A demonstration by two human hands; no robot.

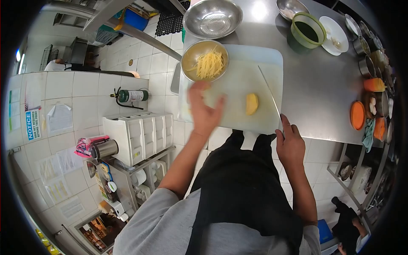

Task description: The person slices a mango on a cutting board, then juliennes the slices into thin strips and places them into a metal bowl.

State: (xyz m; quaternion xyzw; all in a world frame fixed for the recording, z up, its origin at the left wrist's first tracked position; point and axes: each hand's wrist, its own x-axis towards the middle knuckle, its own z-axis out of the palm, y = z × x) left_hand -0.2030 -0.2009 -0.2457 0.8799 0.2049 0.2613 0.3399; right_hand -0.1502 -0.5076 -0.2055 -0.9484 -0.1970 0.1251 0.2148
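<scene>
My right hand (291,143) grips a knife (269,90) by its handle at the right side of the white cutting board (238,59). The blade points away from me, over the board. A yellow chunk that looks like peeled potato (252,104) lies on the board, left of the blade and apart from it. Blurred by motion, my left hand (205,108) is over the board's left part, thumb and fingers apart, with nothing seen in it. Just beyond its fingertips stands a metal bowl (188,63) with thin yellow strips (209,64) inside.
Behind the board is a large metal bowl (212,19). Farther right on the steel table (316,97) stand a green container (307,32) and a white plate (335,36). Pans and an orange lid (357,115) line the right edge. Another person (349,225) is at lower right.
</scene>
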